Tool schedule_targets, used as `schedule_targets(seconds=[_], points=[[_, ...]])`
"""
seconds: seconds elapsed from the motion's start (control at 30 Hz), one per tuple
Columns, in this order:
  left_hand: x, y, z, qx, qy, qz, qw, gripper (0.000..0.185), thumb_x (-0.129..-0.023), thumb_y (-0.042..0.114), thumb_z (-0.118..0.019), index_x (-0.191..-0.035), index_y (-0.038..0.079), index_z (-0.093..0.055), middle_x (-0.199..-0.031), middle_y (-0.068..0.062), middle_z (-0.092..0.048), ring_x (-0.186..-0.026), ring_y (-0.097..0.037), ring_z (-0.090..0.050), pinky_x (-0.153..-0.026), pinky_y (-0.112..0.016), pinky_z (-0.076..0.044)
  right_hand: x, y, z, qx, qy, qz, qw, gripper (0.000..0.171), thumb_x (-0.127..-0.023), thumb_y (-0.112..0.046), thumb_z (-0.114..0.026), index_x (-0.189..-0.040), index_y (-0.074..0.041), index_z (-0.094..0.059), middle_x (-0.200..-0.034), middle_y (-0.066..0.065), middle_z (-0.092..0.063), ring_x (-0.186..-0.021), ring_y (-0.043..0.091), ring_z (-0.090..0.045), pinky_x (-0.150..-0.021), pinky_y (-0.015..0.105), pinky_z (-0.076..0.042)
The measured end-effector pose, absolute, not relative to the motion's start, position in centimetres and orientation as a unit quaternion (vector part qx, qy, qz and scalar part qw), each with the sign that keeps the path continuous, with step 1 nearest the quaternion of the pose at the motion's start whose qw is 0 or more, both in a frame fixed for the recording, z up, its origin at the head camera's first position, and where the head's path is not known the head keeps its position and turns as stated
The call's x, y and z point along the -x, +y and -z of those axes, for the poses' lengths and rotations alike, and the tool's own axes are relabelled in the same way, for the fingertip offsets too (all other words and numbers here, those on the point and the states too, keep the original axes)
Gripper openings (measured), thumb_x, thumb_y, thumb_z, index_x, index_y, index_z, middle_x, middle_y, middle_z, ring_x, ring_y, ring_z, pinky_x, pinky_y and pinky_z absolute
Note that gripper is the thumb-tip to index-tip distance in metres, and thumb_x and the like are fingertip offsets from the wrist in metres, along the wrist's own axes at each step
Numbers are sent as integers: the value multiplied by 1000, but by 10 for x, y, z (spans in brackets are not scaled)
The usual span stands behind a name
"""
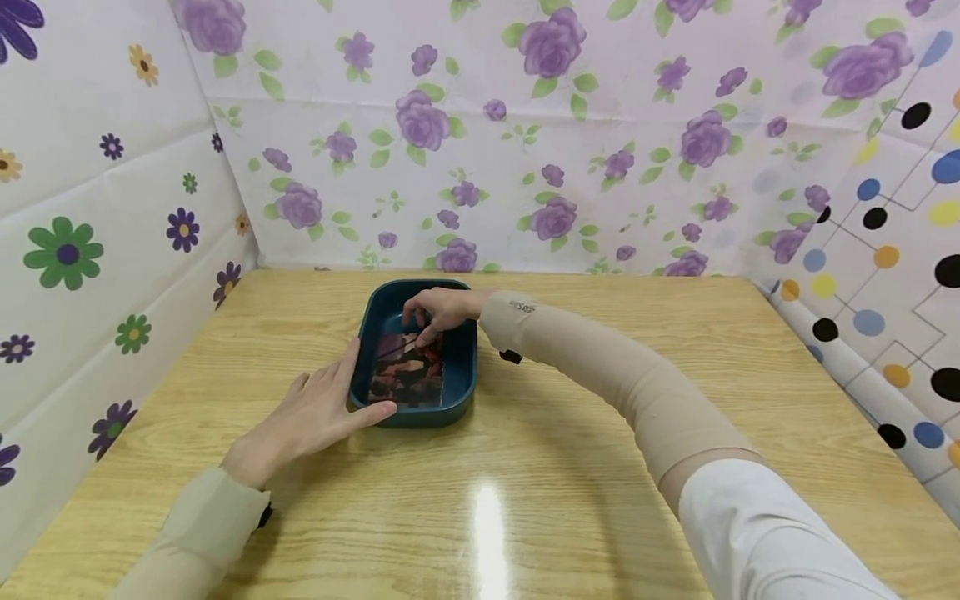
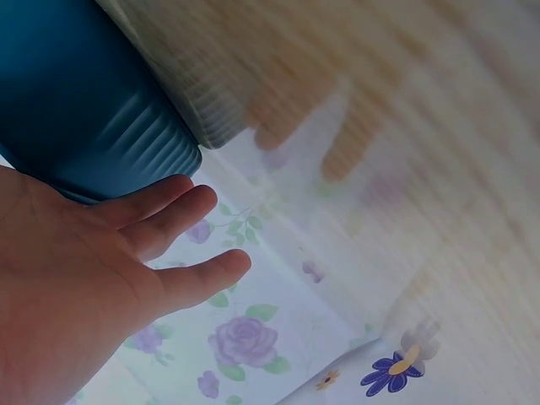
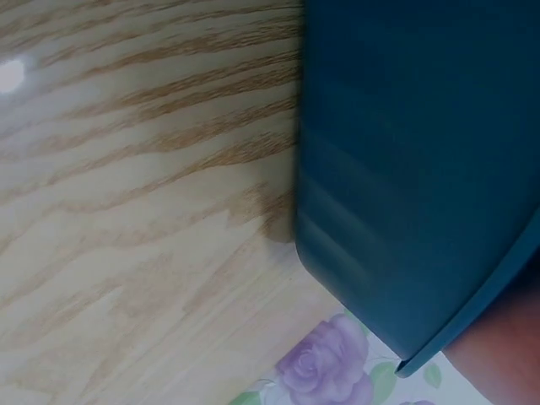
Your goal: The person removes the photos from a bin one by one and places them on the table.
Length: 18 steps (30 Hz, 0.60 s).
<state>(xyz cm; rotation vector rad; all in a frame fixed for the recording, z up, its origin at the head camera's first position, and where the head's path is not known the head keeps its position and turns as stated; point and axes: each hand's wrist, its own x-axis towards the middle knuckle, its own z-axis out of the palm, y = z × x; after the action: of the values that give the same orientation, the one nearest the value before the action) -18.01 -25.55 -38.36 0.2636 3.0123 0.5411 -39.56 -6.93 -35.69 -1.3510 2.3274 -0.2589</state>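
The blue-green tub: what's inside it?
A dark, reddish printed sheet shows inside. The right hand reaches in, covering part of the view; whatever lies beneath the printed sheet can't be seen.

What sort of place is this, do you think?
Probably a makeshift tabletop booth, perhaps set up for recording: a wood-grain table is enclosed by a purple-rose covering at the back, a daisy-like flowered covering on the left and a dotted covering on the right.

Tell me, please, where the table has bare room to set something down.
Bare tabletop lies between the right forearm and the dotted cloth, and in front of the blue tray, between right and left forearm. Crowded: the tray, left hand at its left side, right hand inside.
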Motion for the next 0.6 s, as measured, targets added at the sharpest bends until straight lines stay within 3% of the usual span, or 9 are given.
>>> schedule_targets(seconds=[0.2,0.6], points=[[181,-256,384,-90,980,-177,31,108,-84,78,-42,-155,19,14,-158,-23,-23,-144,-42,-26,-107,-72,-14,398,-70,357,485,840,97,222,47,-86,-29,-73,-127,-11,-58,-110,14,-61,-83,15,-52,-74,25,-43],[180,-257,385,-87,981,-173,28,109,-84,79,-41,-155,16,12,-159,-22,-22,-143,-45,-27,-106,-72,-17,402,-74,359,478,848,80,214,40,-81,-35,-78,-112,-13,-66,-104,6,-63,-90,15,-56,-79,26,-48]])
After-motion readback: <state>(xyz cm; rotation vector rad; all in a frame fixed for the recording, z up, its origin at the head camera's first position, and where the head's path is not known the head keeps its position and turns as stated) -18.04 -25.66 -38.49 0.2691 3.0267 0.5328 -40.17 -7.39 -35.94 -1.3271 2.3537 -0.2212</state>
